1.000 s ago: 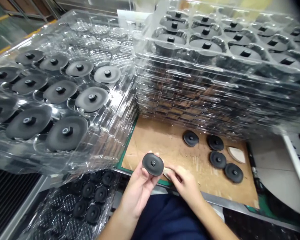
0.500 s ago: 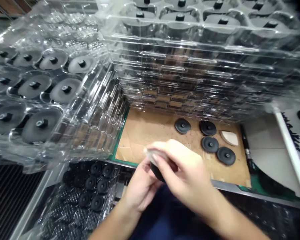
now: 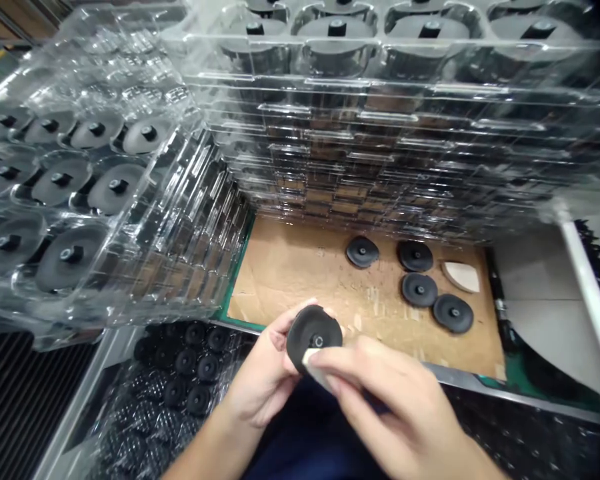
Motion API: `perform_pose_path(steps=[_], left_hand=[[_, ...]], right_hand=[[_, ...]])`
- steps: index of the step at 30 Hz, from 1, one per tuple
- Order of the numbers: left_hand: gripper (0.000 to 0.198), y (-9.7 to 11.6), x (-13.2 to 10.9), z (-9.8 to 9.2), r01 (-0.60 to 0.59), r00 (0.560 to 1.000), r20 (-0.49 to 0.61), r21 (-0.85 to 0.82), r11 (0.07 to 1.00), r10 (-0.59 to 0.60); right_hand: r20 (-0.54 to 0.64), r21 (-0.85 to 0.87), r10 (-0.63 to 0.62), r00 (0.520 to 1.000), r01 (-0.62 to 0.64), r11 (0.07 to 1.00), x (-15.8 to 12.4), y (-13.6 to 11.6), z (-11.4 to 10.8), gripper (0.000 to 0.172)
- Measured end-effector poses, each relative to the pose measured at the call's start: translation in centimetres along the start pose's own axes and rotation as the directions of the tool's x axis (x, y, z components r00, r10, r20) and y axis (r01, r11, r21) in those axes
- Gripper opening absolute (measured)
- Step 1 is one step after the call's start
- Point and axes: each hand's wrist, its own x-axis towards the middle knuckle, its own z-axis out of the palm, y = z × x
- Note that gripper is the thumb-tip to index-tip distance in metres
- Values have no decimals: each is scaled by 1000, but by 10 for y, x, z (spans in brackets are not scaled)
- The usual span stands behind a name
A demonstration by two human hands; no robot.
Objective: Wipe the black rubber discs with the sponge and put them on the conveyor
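Observation:
My left hand (image 3: pixel 260 383) grips a black rounded disc (image 3: pixel 303 337) by its edge. The disc's face, with a small raised hub, is turned up toward me. In my right hand (image 3: pixel 390 393), a pale, thin pad (image 3: pixel 320 370) is pinched between thumb and fingers. The pad's tip lies against the disc near the hub; what it is made of I cannot tell. Beyond my hands, several similar black discs (image 3: pixel 420 290) lie on a cardboard sheet (image 3: pixel 280 267), beside a cream-coloured wedge-shaped piece (image 3: pixel 461 276).
Tall stacks of clear plastic trays (image 3: pixel 350 147) holding discs rise behind the cardboard, with more trays (image 3: pixel 145 233) at the left. Below left is another clear tray (image 3: pixel 145 393) of black discs. A white panel edge (image 3: pixel 587 293) stands at the right.
The disc has turned from edge-on to face up. My right hand has moved down and right, bringing the pale pad onto the disc's face. The view has shifted slightly.

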Motion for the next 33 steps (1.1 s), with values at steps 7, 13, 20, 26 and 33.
perform_pose_path(steps=[7, 13, 20, 26, 33], left_hand=[[48, 0, 2, -1, -42, 998, 44, -98, 994, 46], [41, -1, 1, -5, -33, 999, 30, -89, 996, 35], [40, -4, 5, -5, -28, 996, 77, -124, 992, 38], [62, -6, 12, -10, -26, 998, -56, -200, 979, 15], [86, -8, 16, -9, -31, 992, -127, -249, 968, -1]], right_hand=[[-164, -322, 36, 986, -88, 943, -8, 10, -11, 20], [-30, -171, 48, 998, -53, 984, -4, 11, -8, 18], [-61, -89, 137, 989, -142, 986, -5, 15, -13, 17], [-239, -245, 366, 899, -421, 873, -25, 96, 6, 25], [-299, -374, 342, 891, -439, 817, -78, 127, 40, 38]])
